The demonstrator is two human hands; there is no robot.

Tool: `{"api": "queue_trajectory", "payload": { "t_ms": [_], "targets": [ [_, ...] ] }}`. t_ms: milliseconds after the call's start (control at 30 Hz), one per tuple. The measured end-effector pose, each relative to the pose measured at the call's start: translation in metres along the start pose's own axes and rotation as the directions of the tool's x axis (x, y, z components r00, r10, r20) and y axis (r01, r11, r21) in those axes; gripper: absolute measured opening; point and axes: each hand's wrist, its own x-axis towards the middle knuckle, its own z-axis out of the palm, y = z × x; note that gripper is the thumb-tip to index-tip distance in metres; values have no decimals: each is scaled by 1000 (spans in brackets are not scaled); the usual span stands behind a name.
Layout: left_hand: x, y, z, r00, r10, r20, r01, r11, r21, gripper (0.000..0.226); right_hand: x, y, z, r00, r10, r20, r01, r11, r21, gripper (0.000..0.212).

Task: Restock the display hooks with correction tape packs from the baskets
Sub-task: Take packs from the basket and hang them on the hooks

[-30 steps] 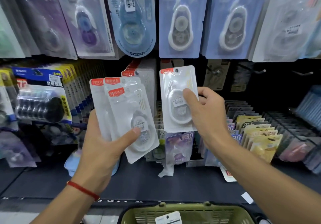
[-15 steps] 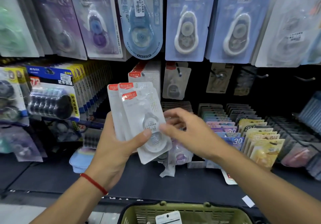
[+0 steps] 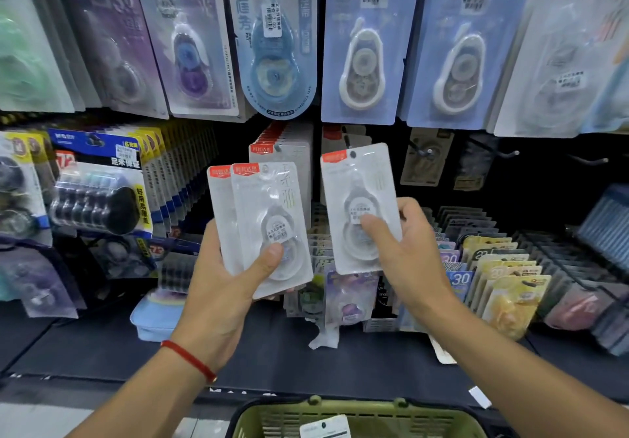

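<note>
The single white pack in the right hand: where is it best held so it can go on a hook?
Hold the single white pack by its lower half, from the front and below, as the right hand does now. The hang hole is at the top beside the red label, so that end must stay free.

a single clear correction tape pack [image 3: 360, 206] with a red top tag stands upright, just right of the fanned pair of matching packs [image 3: 265, 230]. the green basket [image 3: 360, 419] sits well below that pair.
</note>
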Motion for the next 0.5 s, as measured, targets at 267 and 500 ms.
{"api": "queue_trajectory", "payload": {
  "t_ms": [267, 500],
  "targets": [
    [1, 2, -1, 998, 52, -31, -50, 998, 41, 65, 1, -4, 5, 1000, 2, -23, -1, 999, 43, 25],
    [0, 2, -2, 996, 77, -44, -73, 993, 89, 63, 1, -1, 5, 999, -29, -37, 16, 950, -313, 49]
  ]
}}
